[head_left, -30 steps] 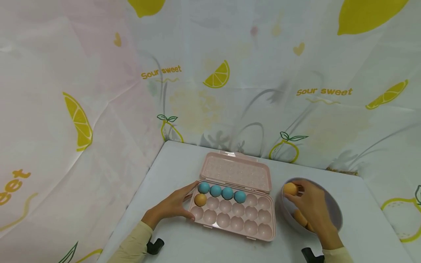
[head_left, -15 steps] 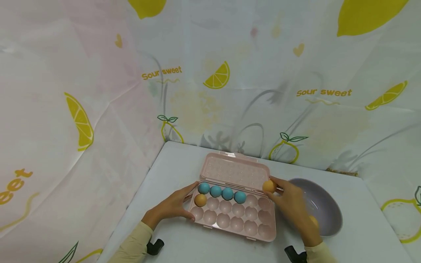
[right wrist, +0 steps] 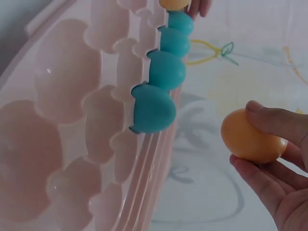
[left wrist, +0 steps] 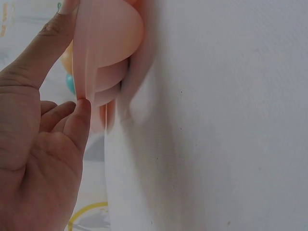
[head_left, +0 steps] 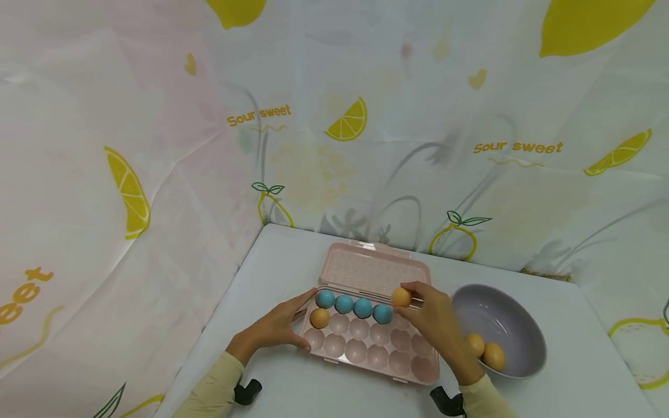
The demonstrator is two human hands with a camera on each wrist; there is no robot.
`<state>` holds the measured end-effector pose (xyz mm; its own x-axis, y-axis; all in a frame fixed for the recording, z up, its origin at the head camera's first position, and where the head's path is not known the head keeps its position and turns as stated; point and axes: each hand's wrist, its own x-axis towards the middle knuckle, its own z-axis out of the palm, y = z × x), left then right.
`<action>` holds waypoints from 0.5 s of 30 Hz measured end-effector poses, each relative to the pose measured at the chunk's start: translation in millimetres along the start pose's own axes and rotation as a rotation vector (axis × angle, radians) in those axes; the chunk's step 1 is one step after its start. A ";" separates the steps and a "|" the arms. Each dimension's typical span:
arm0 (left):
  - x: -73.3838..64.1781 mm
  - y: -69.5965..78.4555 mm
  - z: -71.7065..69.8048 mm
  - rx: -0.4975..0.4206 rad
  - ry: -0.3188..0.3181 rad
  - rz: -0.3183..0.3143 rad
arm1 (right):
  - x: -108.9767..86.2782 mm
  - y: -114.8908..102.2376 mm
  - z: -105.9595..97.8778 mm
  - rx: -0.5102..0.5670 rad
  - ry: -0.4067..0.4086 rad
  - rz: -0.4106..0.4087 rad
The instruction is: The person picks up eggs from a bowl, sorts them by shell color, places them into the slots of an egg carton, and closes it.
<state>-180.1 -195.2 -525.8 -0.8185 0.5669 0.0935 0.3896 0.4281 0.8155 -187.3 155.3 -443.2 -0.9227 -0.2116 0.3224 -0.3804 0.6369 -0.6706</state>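
Carton (head_left: 356, 350) is held at its left end by the left hand (head_left: 272, 325); grip spread across that end, thumb at the near corner, a finger at the far. Far row's four left cups are filled with blue eggs (head_left: 362, 307); a seated orange egg (head_left: 320, 318) is held by the middle row's leftmost cup. Lid (head_left: 366, 267) folded back on the far side. Farther right, a raised orange egg (head_left: 401, 297) is pinched by the right hand (head_left: 434, 316), grip closed just to its girth; egg seen clear of the cups, near the far row's right end. Two loose orange eggs (head_left: 494, 357) are contained in the bowl (head_left: 502, 313), near left.

Risks, as judged: rightmost blue egg could be knocked by an approach too far left; a drop could be caused by the fingertip-only hold; carton could be skewed if steadied slackly.
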 end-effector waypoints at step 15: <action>0.0 -2.3 0.2 -0.029 0.001 0.010 | 5.2 -14.4 41.6 0.076 -0.059 -0.048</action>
<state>-180.9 -196.1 -527.8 -0.8149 0.5705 0.1022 0.3856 0.4020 0.8305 -189.3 114.2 -459.6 -0.9044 -0.2853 0.3172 -0.4261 0.5673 -0.7047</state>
